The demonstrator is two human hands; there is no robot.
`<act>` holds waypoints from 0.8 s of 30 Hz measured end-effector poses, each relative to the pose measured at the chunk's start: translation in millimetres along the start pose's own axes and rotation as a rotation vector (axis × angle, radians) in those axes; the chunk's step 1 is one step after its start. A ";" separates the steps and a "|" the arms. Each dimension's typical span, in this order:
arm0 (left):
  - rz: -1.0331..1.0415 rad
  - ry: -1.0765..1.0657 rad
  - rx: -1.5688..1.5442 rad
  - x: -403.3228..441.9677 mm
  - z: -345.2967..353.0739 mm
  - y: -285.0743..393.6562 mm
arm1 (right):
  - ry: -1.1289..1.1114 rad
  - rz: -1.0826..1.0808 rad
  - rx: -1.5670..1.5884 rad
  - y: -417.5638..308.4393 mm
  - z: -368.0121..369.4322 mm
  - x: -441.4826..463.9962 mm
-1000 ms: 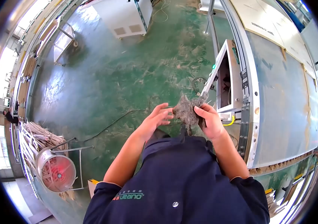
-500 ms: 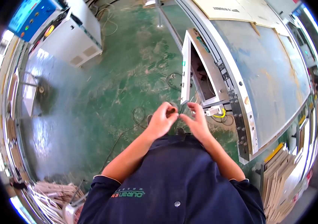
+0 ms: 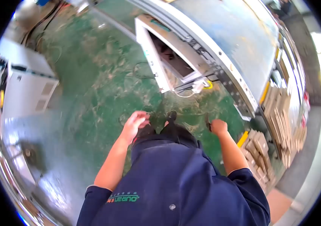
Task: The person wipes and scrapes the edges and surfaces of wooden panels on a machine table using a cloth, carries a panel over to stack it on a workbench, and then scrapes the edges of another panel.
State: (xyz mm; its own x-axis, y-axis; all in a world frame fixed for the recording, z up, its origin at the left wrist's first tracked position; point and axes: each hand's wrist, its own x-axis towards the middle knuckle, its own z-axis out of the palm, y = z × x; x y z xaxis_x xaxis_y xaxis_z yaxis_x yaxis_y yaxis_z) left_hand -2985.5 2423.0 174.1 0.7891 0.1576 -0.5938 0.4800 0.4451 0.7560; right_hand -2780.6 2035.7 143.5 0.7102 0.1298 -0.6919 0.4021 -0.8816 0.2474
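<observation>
My left hand (image 3: pixel 135 123) is held out over the floor at the left of my body. Its fingers are loosely bent and apart, and I make out nothing held in them. At the right, my right hand (image 3: pixel 219 127) is closed round a thin dark object (image 3: pixel 208 122) that sticks up past the fist; its kind is too blurred to tell. Ahead of both hands stands a white-framed box (image 3: pixel 153 60) with its door hanging open and dark parts inside, fixed to the side of a large metal-topped machine (image 3: pixel 221 34).
A yellow cable (image 3: pixel 208 84) and a white plug-like block (image 3: pixel 198 86) hang under the box. Stacked boards (image 3: pixel 277 116) lean at the right. A white cabinet (image 3: pixel 30 86) stands left on the green floor (image 3: pixel 96 79). My shoe (image 3: pixel 172 115) shows below.
My hands were close together near the open box door; now they are wide apart. My view has turned to the right, and the box and machine have shifted left and up.
</observation>
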 end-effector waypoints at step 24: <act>-0.281 0.154 0.642 83.0 -102.2 -77.7 | 0.475 0.444 0.518 158.1 37.3 -88.6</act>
State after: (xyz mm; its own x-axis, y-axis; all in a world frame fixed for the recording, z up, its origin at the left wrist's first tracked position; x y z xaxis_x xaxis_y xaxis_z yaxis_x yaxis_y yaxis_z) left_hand -2996.5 2491.7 37.9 0.5625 0.2566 -0.7859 0.8250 -0.1120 0.5539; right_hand -2801.4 1868.0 218.5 0.9550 -0.2043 -0.2149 -0.2078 -0.9782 0.0063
